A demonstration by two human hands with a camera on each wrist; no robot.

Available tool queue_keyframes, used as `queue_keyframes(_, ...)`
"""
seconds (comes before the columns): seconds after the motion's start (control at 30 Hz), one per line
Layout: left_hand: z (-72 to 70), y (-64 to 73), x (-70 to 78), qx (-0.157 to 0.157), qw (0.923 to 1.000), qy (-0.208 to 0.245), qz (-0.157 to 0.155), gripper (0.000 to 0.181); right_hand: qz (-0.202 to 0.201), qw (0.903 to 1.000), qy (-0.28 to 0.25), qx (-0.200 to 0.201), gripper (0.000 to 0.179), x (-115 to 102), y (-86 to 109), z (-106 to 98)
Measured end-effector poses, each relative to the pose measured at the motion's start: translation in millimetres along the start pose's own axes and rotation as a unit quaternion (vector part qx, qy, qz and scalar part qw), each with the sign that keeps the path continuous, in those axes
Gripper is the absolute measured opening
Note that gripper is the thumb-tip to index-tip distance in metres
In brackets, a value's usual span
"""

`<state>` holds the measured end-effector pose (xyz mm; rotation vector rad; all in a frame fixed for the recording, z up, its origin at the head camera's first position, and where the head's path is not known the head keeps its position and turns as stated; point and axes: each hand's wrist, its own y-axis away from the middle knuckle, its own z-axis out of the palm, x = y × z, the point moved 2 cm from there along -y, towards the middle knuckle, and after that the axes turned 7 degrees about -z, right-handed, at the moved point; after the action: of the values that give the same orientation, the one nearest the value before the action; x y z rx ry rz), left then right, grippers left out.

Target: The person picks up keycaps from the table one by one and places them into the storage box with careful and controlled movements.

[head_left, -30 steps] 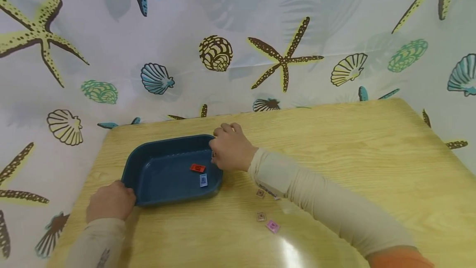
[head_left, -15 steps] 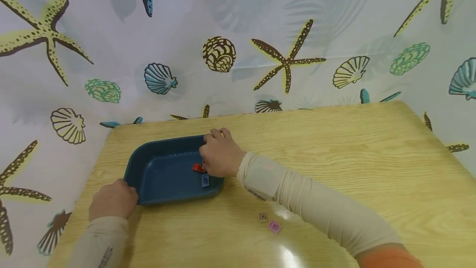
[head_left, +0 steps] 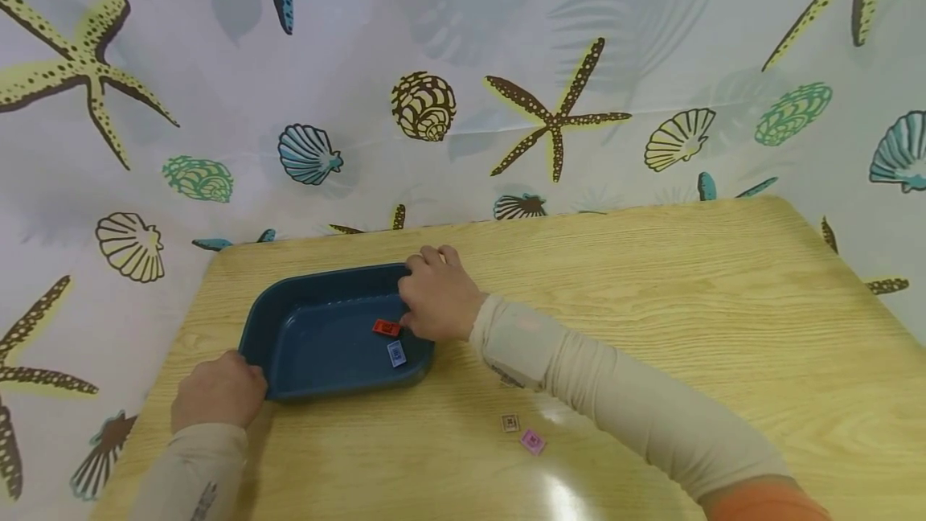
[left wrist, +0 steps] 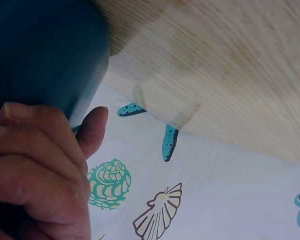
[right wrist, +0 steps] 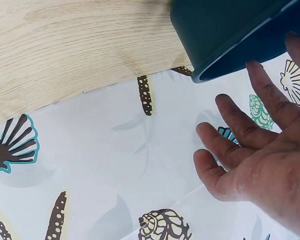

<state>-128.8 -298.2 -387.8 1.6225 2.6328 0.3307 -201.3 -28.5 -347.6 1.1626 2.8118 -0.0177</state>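
Observation:
My left hand (head_left: 217, 394) grips the near left corner of a dark blue plastic tub (head_left: 340, 387). In the left wrist view its curled fingers (left wrist: 40, 135) and thumb sit at the tub's wall. My right hand (head_left: 443, 293) is over the tub's right end. Its fingers (right wrist: 235, 117) are spread apart in the right wrist view, with nothing visible between them. A small red rectangular piece (head_left: 387, 327) with dark print lies in the tub near the right fingertips. Just nearer lies a small light blue printed piece (head_left: 396, 354).
On the wooden table (head_left: 651, 288), right of the tub, lie a small beige printed piece (head_left: 510, 423) and a pink one (head_left: 533, 442). Another pale piece (head_left: 510, 382) is mostly hidden under the right sleeve. A cloth (head_left: 463, 135) with starfish and shells hangs behind.
My right hand moved left over the tub with a small pale piece, then back right slightly; that piece no longer shows. The light blue piece has turned a little. The left hand keeps its grip.

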Motion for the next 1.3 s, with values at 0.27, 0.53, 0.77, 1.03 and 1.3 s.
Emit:
queue_keyframes(0.27, 1.1, -1.3, 0.1, -0.007, 1.0000, -0.005, -0.004, 0.031, 0.000, 1.0000, 0.000, 0.001, 0.018, 5.3, 7.1, -0.1)
queue_keyframes(0.53, -0.2, -2.7, -3.3, -0.011, 0.9998, -0.015, -0.008, 0.032, 0.009, 0.9998, 0.011, 0.012, 0.028, 17.7, 17.5, -0.5)
queue_keyframes(0.77, -3.7, -3.0, -5.6, -0.012, 0.9997, -0.017, -0.010, 0.033, 0.018, 0.9998, -0.003, 0.006, 0.020, 35.8, 38.9, -5.5)
queue_keyframes(1.03, -2.1, -3.5, 2.0, -0.015, 0.9998, -0.007, -0.006, 0.033, 0.057, 0.9979, -0.009, 0.029, 0.025, 72.9, 85.9, -6.4)
queue_keyframes(1.3, -1.9, -4.0, 0.3, -0.036, 0.9993, -0.010, -0.010, 0.036, 0.088, 0.9961, -0.006, 0.010, 0.028, 100.3, 140.4, 10.6)
